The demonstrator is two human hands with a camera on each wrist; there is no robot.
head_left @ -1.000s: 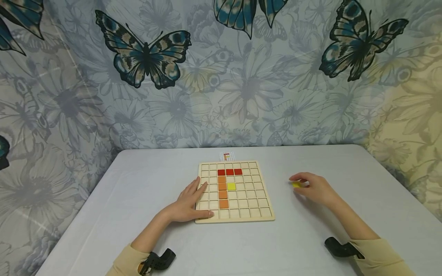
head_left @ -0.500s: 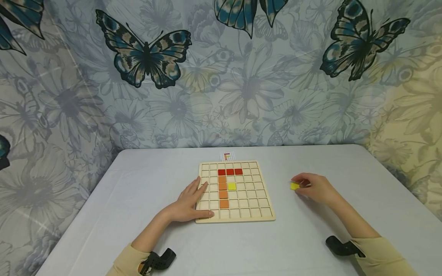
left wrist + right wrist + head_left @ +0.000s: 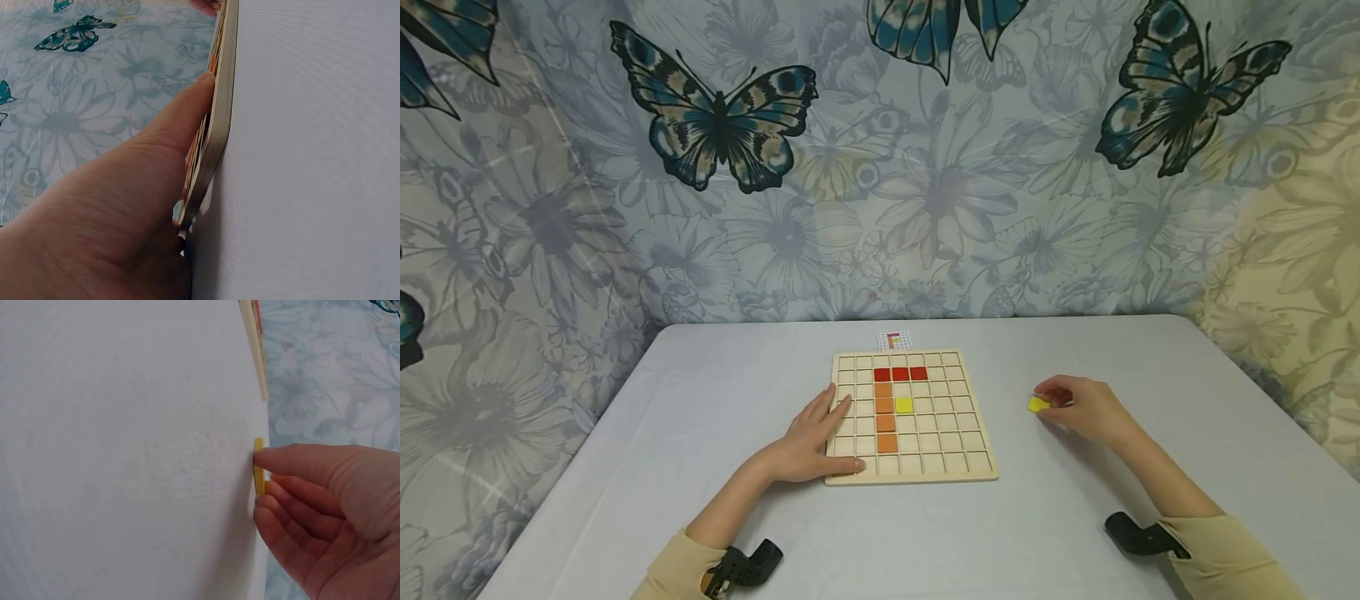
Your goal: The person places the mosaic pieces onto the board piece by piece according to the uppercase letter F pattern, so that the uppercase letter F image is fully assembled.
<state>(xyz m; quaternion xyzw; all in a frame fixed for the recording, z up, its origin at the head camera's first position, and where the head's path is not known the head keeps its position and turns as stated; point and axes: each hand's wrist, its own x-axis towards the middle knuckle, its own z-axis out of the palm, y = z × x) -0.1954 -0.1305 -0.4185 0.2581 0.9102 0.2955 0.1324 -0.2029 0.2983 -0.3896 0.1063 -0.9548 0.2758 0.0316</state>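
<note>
My left hand (image 3: 805, 442) rests on the left side of a wooden grid board (image 3: 951, 437), fingers spread and straight, thumb over the near left part. In the left wrist view the thumb (image 3: 181, 112) lies against the board's top beside its edge. To the right of the board, my right hand (image 3: 1090, 410) holds a yellow square tile (image 3: 1038, 404) by its edge, between thumb and fingers, at the tabletop. Set in the board are a row of red tiles (image 3: 901, 374), a column of orange tiles (image 3: 885, 423) and one yellow tile (image 3: 903, 405).
A small printed card (image 3: 894, 340) with a coloured grid pattern lies behind the board. A white cloth covers the table (image 3: 925, 533). Butterfly-patterned fabric (image 3: 940, 200) hangs behind and at the sides. Each wrist carries a black camera mount (image 3: 1138, 536).
Between the thumb and fingers of my right hand, the yellow tile shows more fully than a second ago, and the hand has shifted very slightly. My left hand and the board stay still.
</note>
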